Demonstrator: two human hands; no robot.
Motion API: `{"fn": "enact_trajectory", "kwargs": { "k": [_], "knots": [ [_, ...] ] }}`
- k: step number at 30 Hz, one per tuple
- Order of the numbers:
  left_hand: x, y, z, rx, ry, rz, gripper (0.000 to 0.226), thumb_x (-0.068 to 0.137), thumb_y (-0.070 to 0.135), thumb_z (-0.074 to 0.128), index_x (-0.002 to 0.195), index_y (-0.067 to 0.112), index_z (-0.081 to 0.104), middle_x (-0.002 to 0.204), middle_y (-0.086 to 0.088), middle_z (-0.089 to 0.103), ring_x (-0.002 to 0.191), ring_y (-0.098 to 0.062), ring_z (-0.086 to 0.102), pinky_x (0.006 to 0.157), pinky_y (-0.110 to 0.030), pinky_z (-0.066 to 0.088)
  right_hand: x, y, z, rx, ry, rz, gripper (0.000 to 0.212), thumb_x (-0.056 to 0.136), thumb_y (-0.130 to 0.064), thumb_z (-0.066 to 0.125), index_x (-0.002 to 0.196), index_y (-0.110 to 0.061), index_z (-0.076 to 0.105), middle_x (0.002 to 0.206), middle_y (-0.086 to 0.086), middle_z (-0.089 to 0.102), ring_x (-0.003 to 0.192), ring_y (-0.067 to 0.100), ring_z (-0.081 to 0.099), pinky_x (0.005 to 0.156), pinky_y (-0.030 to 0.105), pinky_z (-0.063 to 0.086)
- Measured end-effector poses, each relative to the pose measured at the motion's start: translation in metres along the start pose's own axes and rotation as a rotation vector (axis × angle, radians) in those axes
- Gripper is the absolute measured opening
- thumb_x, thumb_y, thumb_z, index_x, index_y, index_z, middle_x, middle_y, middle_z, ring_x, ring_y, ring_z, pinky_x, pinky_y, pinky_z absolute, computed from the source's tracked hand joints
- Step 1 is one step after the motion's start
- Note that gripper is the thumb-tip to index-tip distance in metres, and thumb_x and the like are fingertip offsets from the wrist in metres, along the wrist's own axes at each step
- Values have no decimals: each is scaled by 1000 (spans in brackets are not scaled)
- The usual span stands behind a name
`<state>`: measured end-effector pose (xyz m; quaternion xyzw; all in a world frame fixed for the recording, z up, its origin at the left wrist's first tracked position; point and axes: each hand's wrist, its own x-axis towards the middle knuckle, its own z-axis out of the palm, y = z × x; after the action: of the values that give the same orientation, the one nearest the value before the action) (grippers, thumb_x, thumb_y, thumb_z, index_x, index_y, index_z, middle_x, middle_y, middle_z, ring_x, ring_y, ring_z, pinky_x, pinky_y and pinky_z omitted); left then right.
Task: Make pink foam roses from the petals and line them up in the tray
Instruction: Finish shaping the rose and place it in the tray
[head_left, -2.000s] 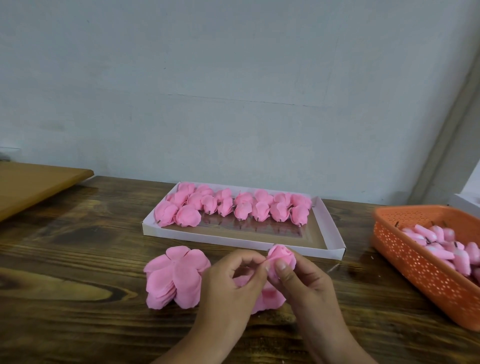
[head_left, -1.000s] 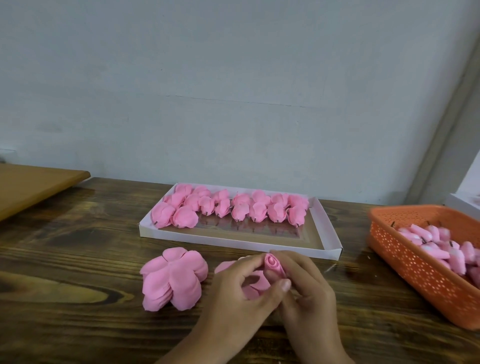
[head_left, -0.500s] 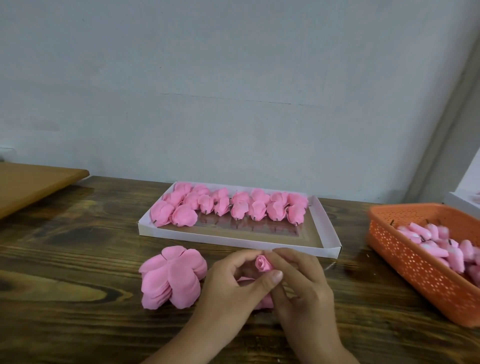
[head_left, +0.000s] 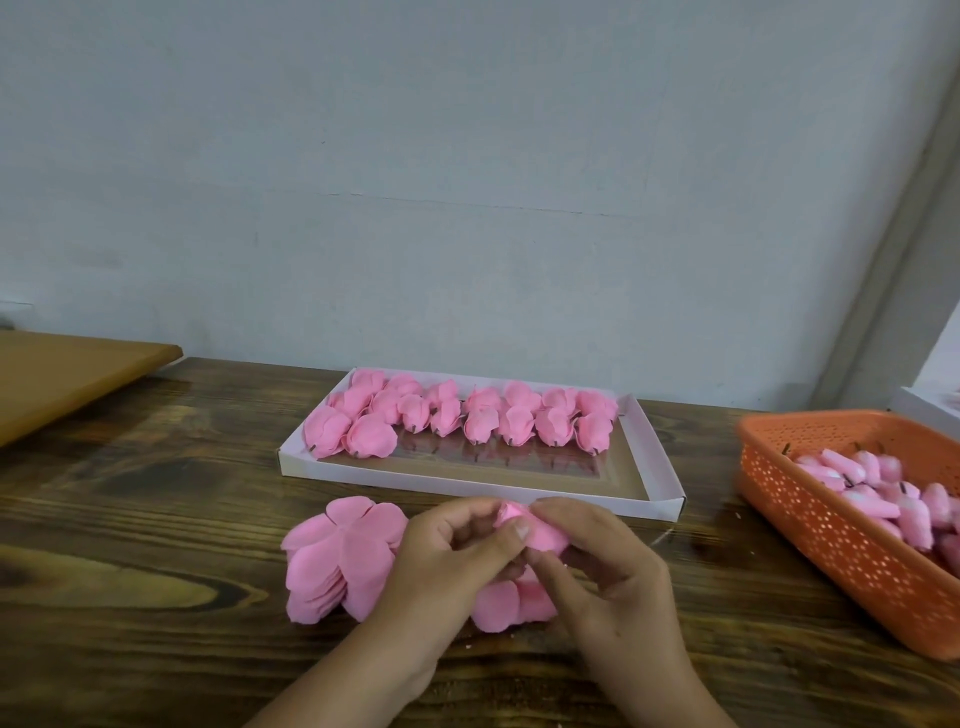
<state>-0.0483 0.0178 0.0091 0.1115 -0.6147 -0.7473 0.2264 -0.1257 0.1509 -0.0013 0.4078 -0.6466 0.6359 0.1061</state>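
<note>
A shallow white cardboard tray (head_left: 655, 470) lay on the dark wooden table (head_left: 130, 545) near the wall, its floor shiny enough to mirror what stood above it. Along its far side sat two close rows of finished pink foam roses (head_left: 457, 418), rounded and matte, short dark stems poking toward the near rim; the near half of the floor showed bare. At the right an orange plastic basket (head_left: 831, 540), its wall pierced with small holes, held a heap of paler pink buds (head_left: 878, 493) with dark stem tips; its far end ran out of the picture.

In front of the tray a stack of pink petal sheets (head_left: 337, 561) lay fanned on the wood, thin, soft-edged and lobed like flat flowers. Just beside it both hands met over a half-made rose (head_left: 540, 532). The left hand (head_left: 441, 561) was curled, thumb and fingers pinching the rolled centre; the right hand (head_left: 608, 561) was curled too, its fingers wrapped round the outer petal. More loose petals (head_left: 498, 605) lay under the hands, touching the table. How the rose's base was held I could not see; the fingers hid it. A brown board (head_left: 67, 374) showed at the far left, cut off by the edge, and a white box corner (head_left: 930, 415) behind the basket.
</note>
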Motion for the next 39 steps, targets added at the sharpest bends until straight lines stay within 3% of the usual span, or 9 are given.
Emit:
{"fn": "enact_trajectory", "kwargs": {
  "k": [6, 12, 14, 18, 23, 28, 32, 35, 39],
  "knots": [
    [-4, 1, 7, -10, -41, -11, 34, 74, 47, 80, 103, 30, 78, 106, -5, 78, 104, -19, 73, 86, -28, 59, 0, -12, 6, 387, 2, 283, 34, 72, -8, 78, 100, -26, 81, 100, 5, 78, 97, 23, 74, 78, 26, 59],
    [-10, 5, 14, -127, -121, -64, 36, 69, 55, 76, 95, 29, 78, 115, -4, 75, 113, -28, 70, 82, -40, 53, -5, -21, 20, 513, -186, 438, 28, 78, -21, 85, 104, -13, 80, 108, 17, 74, 106, 39, 68, 86, 50, 58],
    [-8, 6, 12, -138, -136, -73, 35, 71, 59, 72, 85, 28, 77, 116, 1, 75, 113, -26, 69, 82, -45, 48, -4, -23, 21, 747, -215, 594, 45, 59, -24, 96, 96, -5, 80, 109, 18, 74, 94, 31, 72, 73, 38, 61],
    [-6, 7, 10, -96, -110, -102, 54, 71, 69, 69, 91, 19, 78, 107, -2, 77, 107, -27, 72, 76, -37, 55, -5, -20, 17, 979, -266, 766, 21, 69, 3, 79, 90, -2, 80, 96, 15, 77, 77, 18, 75, 63, 25, 60],
    [-6, 9, 13, -146, -10, -161, 43, 82, 67, 69, 74, 25, 79, 97, -4, 79, 89, -27, 72, 76, -46, 51, -9, -20, 22, 497, -228, 552, 44, 64, -5, 84, 105, -20, 78, 99, 5, 78, 87, 15, 74, 73, 26, 59],
    [1, 11, 10, -333, 99, -302, 65, 89, 53, 61, 104, -9, 64, 101, -13, 76, 78, -28, 68, 64, -36, 51, -21, -20, 26, -264, -214, 205, 63, 79, -19, 81, 106, -67, 51, 91, -35, 66, 80, -4, 66, 65, 9, 50],
    [0, 10, 11, -334, 83, -312, 50, 92, 53, 59, 95, 3, 61, 90, -11, 68, 62, -23, 62, 49, -23, 44, -22, -12, 24, -532, -108, -8, 27, 80, -20, 80, 95, -38, 68, 74, -23, 65, 65, 5, 62, 52, 20, 50],
    [-1, 6, 10, -298, 27, -268, 54, 85, 60, 67, 59, 12, 64, 78, -7, 68, 58, -22, 59, 47, -23, 40, -20, -14, 24, -668, -57, -147, 12, 76, -17, 72, 80, -28, 74, 72, -11, 66, 55, 11, 59, 43, 24, 46],
    [-3, 7, 10, -281, 29, -250, 49, 74, 62, 69, 47, 22, 61, 64, 3, 64, 52, -16, 57, 54, -25, 36, -20, -25, 21, -370, -219, 121, 25, 91, -7, 63, 78, -24, 76, 68, -7, 67, 63, 5, 61, 56, 17, 46]
  ]
}}
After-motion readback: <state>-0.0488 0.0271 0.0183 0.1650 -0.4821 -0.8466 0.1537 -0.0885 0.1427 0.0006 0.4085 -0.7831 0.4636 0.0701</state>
